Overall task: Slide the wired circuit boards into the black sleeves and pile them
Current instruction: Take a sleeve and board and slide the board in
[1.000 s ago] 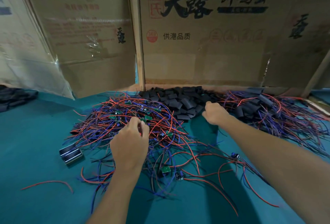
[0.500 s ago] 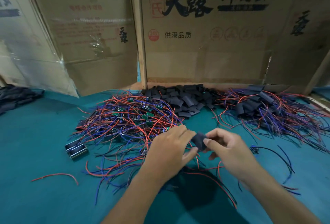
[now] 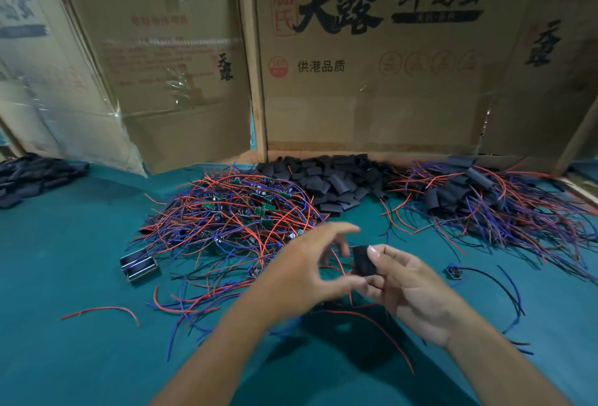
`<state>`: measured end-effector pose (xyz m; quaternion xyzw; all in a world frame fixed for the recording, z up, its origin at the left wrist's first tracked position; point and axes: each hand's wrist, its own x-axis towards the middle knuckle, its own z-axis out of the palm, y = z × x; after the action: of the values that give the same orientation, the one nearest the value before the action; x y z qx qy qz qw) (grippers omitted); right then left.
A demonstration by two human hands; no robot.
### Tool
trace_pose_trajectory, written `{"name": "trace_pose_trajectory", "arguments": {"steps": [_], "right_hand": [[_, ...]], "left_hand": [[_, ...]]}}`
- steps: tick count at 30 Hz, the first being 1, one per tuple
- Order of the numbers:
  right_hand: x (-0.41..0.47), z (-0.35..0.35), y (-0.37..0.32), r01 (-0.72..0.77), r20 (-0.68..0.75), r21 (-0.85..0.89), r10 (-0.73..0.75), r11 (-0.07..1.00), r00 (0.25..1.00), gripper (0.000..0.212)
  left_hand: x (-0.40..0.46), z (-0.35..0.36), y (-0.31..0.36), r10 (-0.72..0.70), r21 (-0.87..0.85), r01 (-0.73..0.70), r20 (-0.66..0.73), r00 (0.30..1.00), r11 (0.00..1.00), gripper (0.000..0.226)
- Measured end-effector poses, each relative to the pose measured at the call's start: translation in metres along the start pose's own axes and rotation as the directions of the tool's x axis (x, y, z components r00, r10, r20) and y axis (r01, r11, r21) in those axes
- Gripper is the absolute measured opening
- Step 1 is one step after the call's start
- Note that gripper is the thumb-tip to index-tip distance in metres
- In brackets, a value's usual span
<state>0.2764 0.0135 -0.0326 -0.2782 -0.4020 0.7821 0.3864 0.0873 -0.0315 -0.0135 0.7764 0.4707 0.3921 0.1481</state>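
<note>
My right hand (image 3: 414,289) pinches a short black sleeve (image 3: 364,260) between thumb and fingers above the teal table. Red wires trail from under the sleeve toward me. My left hand (image 3: 304,273) hovers just left of the sleeve with its fingers spread and blurred; I see nothing gripped in it. Behind it lies a tangled heap of wired circuit boards (image 3: 233,211) with red and blue leads. A pile of empty black sleeves (image 3: 333,179) sits at the back centre. To the right is a pile of sleeved boards (image 3: 485,201).
Cardboard boxes (image 3: 372,82) wall off the back of the table. A small metal part (image 3: 139,264) lies left of the heap, a loose red wire (image 3: 103,310) nearer me. A single board with black wires (image 3: 453,271) lies right of my hands. More black sleeves (image 3: 32,172) sit far left.
My hands came back from the piles to the front centre, the right one bringing a black sleeve. The left hand, closed against the sleeve half a second ago, has now spread its fingers.
</note>
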Motion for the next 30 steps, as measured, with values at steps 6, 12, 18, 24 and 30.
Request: {"name": "trace_pose_trajectory", "arguments": {"steps": [6, 12, 18, 24, 30], "right_hand": [[0.003, -0.004, 0.000, 0.014, -0.006, -0.004, -0.014, 1.000, 1.000, 0.041], [0.008, -0.008, 0.003, -0.004, 0.034, -0.079, 0.006, 0.997, 0.999, 0.036], [0.010, -0.013, 0.003, 0.017, 0.006, -0.050, -0.016, 0.999, 1.000, 0.036], [0.011, -0.016, 0.003, -0.010, -0.029, -0.004, 0.010, 1.000, 1.000, 0.036], [0.010, -0.016, 0.002, -0.028, -0.030, 0.024, 0.028, 0.999, 0.999, 0.035]], "left_hand": [[0.028, -0.074, -0.075, -0.373, 0.591, 0.348, -0.085, 0.924, 0.728, 0.017], [0.032, -0.064, -0.106, -0.347, 0.871, 0.141, 0.036, 0.937, 0.471, 0.028], [0.040, -0.070, -0.092, -0.266, 0.951, 0.024, 0.062, 0.962, 0.307, 0.033], [0.043, -0.110, -0.048, -0.254, 0.922, 0.196, -0.112, 0.961, 0.335, 0.028], [0.032, -0.136, -0.013, -0.185, 0.663, 0.374, -0.339, 0.922, 0.649, 0.023]]}}
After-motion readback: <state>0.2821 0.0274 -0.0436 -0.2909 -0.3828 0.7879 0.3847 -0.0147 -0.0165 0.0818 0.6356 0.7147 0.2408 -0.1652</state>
